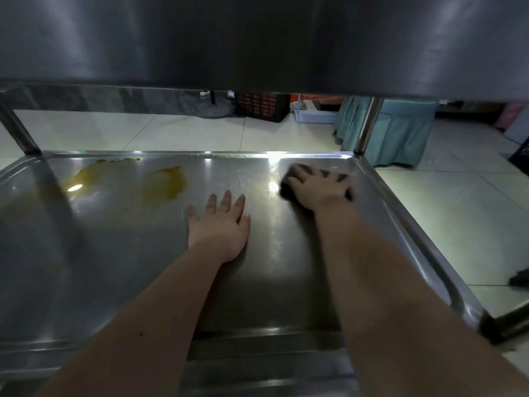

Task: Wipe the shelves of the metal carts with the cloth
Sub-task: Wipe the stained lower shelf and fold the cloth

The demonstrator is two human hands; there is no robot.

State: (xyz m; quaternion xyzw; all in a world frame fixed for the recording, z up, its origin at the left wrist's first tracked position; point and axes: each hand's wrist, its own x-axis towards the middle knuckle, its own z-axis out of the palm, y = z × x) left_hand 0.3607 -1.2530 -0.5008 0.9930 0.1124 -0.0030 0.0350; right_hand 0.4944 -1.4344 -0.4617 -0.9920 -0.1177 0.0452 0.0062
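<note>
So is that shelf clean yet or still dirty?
Dirty: two yellowish stains lie on the shelf, far left; the right hand presses the cloth far right.

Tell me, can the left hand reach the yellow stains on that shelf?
Probably yes. The left hand lies flat on the shelf, with only bare metal between it and the nearer yellow stain.

Bkgd: teal skirted furniture (400, 133), dark crate (262, 106) nr round stand base (213, 108), tiled floor (171, 130).

Head-worn wide-angle view, forward and down, close above shiny steel lower cart shelf (114, 267), beneath grey upper shelf (257, 38).
</note>
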